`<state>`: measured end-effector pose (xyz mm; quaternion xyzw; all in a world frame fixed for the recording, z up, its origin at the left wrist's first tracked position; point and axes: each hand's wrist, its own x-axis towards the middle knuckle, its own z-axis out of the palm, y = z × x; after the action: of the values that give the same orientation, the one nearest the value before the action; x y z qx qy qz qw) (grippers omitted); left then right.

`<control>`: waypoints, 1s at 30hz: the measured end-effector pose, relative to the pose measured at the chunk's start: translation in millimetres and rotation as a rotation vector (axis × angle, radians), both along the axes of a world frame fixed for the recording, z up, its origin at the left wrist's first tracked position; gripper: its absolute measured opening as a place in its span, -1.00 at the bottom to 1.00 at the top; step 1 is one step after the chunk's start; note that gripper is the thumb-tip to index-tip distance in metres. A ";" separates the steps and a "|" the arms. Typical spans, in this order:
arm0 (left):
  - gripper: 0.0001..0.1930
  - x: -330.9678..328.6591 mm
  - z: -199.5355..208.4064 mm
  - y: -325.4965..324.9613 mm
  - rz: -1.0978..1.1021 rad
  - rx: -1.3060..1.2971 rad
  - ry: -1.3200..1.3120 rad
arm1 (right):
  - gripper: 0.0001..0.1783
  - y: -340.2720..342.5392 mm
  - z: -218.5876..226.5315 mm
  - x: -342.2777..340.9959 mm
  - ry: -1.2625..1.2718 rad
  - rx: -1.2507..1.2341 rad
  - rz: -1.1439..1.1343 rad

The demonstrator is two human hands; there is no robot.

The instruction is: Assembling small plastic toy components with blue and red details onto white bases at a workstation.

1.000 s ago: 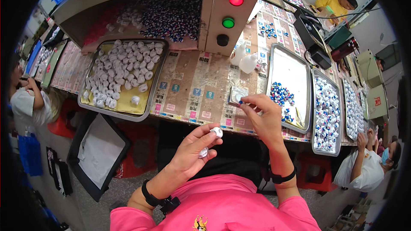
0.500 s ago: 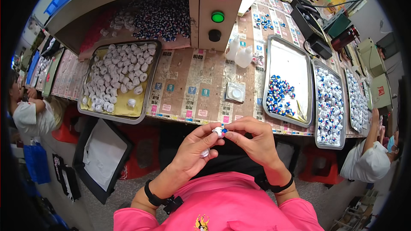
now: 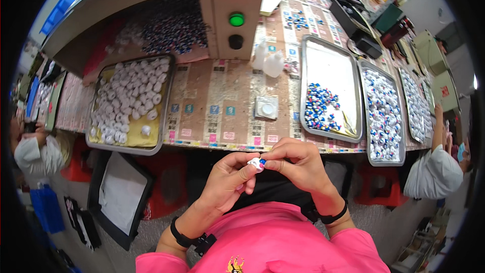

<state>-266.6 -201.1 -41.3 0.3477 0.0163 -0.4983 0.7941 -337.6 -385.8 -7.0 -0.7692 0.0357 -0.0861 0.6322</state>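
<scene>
In front of my body, just off the near table edge, my left hand (image 3: 222, 182) pinches a small rounded white piece (image 3: 255, 164) between thumb and fingers. My right hand (image 3: 302, 167) meets it from the other side, its thumb and index finger closed on a small blue piece with a touch of pink (image 3: 262, 163). Blue and white pieces touch; whether they are joined, I cannot tell. The curled left fingers hide most of the palm. Similar white pieces (image 3: 130, 91) fill a metal tray (image 3: 167, 101) at left. Loose blue multicoloured pieces (image 3: 321, 106) lie in a tray (image 3: 331, 53) at right.
Farther right, another tray (image 3: 402, 144) holds blue-and-white pieces. A machine housing (image 3: 242, 35) with red and green lamps stands at the back left, many pieces beneath it. Squeeze bottles (image 3: 273, 64) and a small white dish (image 3: 267, 107) sit mid-table. Co-workers sit on both sides.
The table and trays have shifted slightly left in view. Both hands keep their pinch on the pieces. A second white piece, seen in my left palm before, is now mostly hidden by the fingers.
</scene>
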 end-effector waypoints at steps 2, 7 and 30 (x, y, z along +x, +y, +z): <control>-0.66 -2.6 9.9 -8.5 -0.048 -0.011 0.008 | -0.82 -7.4 4.4 -5.8 0.009 0.043 -0.022; -0.71 -0.6 8.6 -3.7 -0.060 0.001 0.070 | -0.89 -53.9 15.1 -30.6 -0.135 -0.173 -0.522; -0.72 -1.9 0.2 -0.4 -0.066 -0.113 0.108 | -0.84 -123.6 -9.0 -46.4 -0.043 -0.741 -0.736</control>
<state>-268.5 -201.5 -41.2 0.2755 0.0195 -0.5425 0.7934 -384.0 -509.4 -16.0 -0.8759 0.2578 -0.3253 0.2460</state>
